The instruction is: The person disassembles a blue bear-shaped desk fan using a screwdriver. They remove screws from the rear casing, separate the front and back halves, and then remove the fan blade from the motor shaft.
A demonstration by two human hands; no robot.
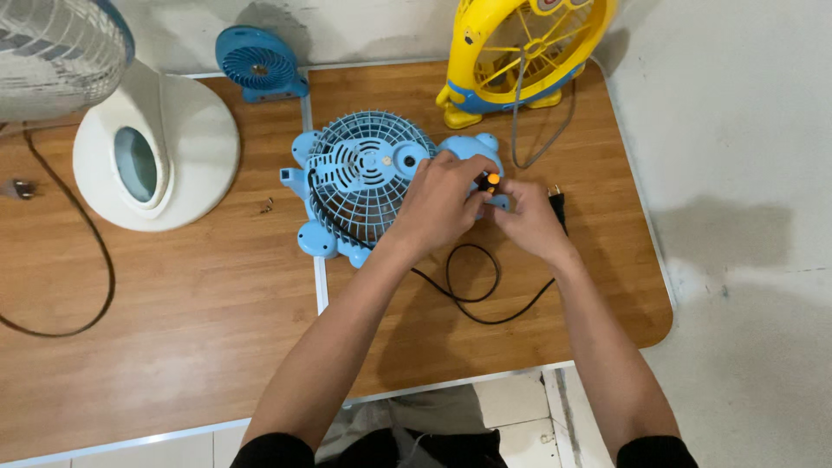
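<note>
A light-blue plastic animal-shaped fan [360, 186] lies grille-up on the wooden worktop [217, 312], likely so its rim is reachable. The left hand [442, 204] curls around a small orange-tipped tool [490, 180] at that rim; the right hand [529, 221] pinches beside it, steadying.

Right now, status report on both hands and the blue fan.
Left hand and right hand together on an orange-tipped tool. Blue fan lying flat on table. Black cord loops beneath the wrists.

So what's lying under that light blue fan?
The light blue fan lies flat on the wooden table. A black cord loops out beneath the hands; anything else underneath is covered.
</note>
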